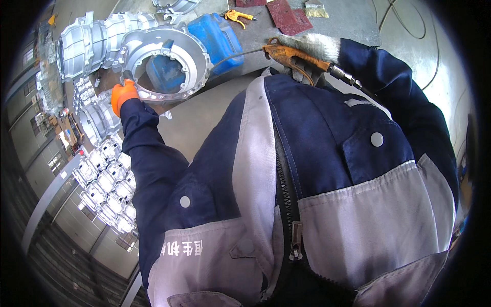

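Risk, judged from the present layout: the cast aluminium housing point(166, 64), upper left of the frame, seems to rest partly over the bench edge point(225, 77) with its open bell mouth turned toward the wearer. Only one hand steadies it. If that grip on the flange slips, the casting could roll or tip off the edge. Second risk: the air blow gun point(289, 56), upper centre, has its thin nozzle tube aimed into the bore. A blast there could throw chips or swarf straight back at the wearer's face and chest. Third: the hose fitting point(343, 75) trails close over the right sleeve and could snag.

Left hand point(123, 94), orange glove, left of frame: arm stretched forward and up, fingers closed on the lower left rim of the housing, thumb side hidden.

Right hand point(309, 48), grey knit glove, upper centre right: elbow bent sharply, forearm folded across the chest, fingers wrapped around the blow gun's handle. Whether the trigger is pressed, cannot tell.

Surroundings: a blue plastic canister point(217, 36) behind the housing, a second gearbox casting point(87, 46) at far upper left, rows of finished castings point(105, 184) lower left, red abrasive sheets point(289, 18) at top centre
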A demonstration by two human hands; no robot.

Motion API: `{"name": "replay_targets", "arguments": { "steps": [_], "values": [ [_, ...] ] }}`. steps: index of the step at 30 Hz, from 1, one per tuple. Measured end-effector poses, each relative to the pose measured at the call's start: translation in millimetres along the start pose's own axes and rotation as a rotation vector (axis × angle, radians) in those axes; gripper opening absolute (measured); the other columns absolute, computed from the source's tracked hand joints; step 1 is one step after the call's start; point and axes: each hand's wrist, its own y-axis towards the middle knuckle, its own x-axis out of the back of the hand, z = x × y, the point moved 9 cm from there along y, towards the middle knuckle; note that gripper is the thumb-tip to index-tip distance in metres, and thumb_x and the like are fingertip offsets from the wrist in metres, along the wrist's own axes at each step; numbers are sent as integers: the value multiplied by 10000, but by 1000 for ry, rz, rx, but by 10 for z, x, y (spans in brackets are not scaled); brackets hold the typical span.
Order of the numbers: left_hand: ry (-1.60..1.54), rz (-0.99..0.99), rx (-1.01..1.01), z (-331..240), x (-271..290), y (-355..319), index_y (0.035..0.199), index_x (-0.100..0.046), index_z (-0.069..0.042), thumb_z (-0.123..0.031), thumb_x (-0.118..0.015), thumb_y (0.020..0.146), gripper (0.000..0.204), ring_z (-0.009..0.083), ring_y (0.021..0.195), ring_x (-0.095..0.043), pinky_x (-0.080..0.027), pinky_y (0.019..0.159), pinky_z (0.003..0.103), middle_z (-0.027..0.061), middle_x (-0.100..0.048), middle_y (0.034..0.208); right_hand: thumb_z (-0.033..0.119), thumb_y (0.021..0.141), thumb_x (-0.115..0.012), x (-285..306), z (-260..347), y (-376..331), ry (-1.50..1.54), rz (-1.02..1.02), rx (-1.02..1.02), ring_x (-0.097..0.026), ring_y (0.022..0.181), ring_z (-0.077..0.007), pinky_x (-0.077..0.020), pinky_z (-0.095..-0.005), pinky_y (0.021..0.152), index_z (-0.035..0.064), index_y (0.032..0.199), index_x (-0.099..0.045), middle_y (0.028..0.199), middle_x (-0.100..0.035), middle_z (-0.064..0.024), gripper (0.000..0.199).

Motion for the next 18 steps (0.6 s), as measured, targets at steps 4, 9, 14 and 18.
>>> {"name": "replay_targets", "arguments": {
  "steps": [4,9,14,18],
  "values": [
    [-33,-14,-27,-20,12,-17,937,-630,-53,-452,-551,768,440,351,902,-598,-449,760,405,172,-640,929,513,870,-463,-79,-30,34,82,29,-6,-626,656,-155,-547,-230,560,8,1122,-526,898,-605,-147,568],
    [-35,7,-51,-102,38,-16,927,-626,-52,-439,-554,768,425,349,888,-601,-449,748,407,174,-639,920,556,865,-434,-6,-105,54,133,-81,1,-619,616,-148,-536,-221,526,14,1088,-545,846,-614,-129,596],
    [-13,-30,-54,-95,68,-34,931,-629,-48,-435,-551,773,424,357,887,-598,-449,748,411,177,-639,917,554,859,-453,-29,-143,120,132,-33,3,-620,627,-149,-522,-216,505,29,1069,-575,863,-622,-137,579],
    [-1,-56,-68,-109,77,-20,943,-626,-46,-439,-549,776,434,364,890,-594,-448,751,416,180,-636,926,555,858,-452,10,-223,169,153,-112,-51,-614,611,-151,-518,-222,496,35,1072,-581,867,-626,-129,577]
  ]
}}
